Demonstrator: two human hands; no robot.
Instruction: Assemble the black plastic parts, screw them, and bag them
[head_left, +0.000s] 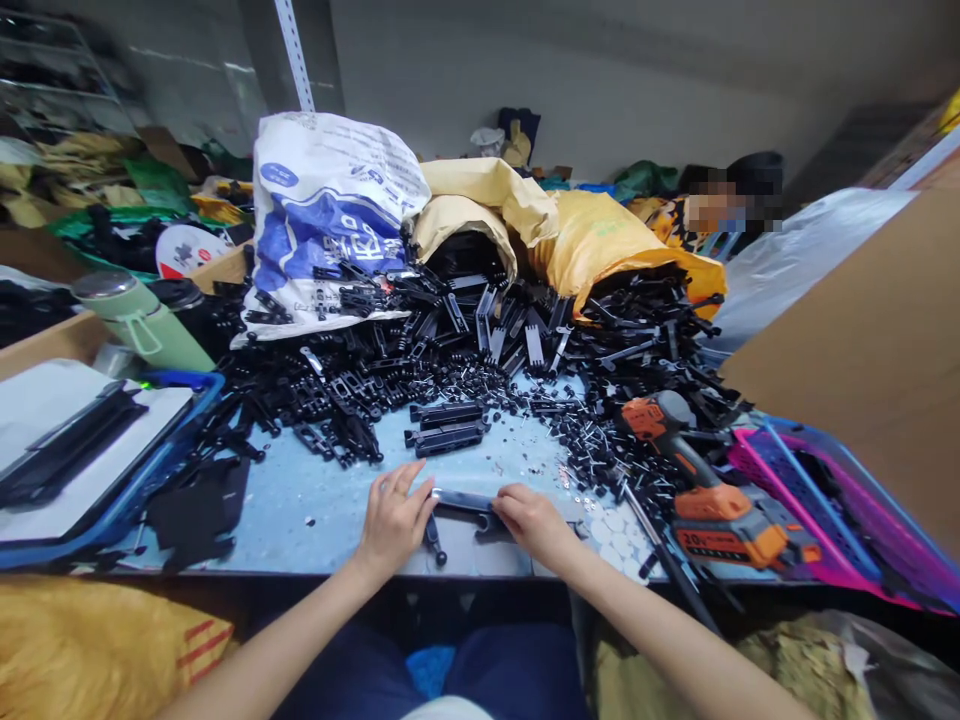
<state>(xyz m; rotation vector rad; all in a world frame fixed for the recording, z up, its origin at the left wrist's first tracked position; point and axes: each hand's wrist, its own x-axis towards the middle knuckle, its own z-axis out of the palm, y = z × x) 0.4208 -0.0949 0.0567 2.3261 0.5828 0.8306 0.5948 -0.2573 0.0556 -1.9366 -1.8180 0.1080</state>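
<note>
My left hand and my right hand each grip one end of a long black plastic bar lying flat near the front edge of the light blue table. Fingers of both hands curl onto the bar. A small black peg-like part lies just beside my left hand. Two more assembled black bars lie a little farther back. Behind them spreads a big heap of black plastic parts.
An orange cordless drill lies right of my hands beside a pink and blue basket. A blue tray with a white board stands left, near a green bottle. White and yellow sacks stand behind; another person sits far right.
</note>
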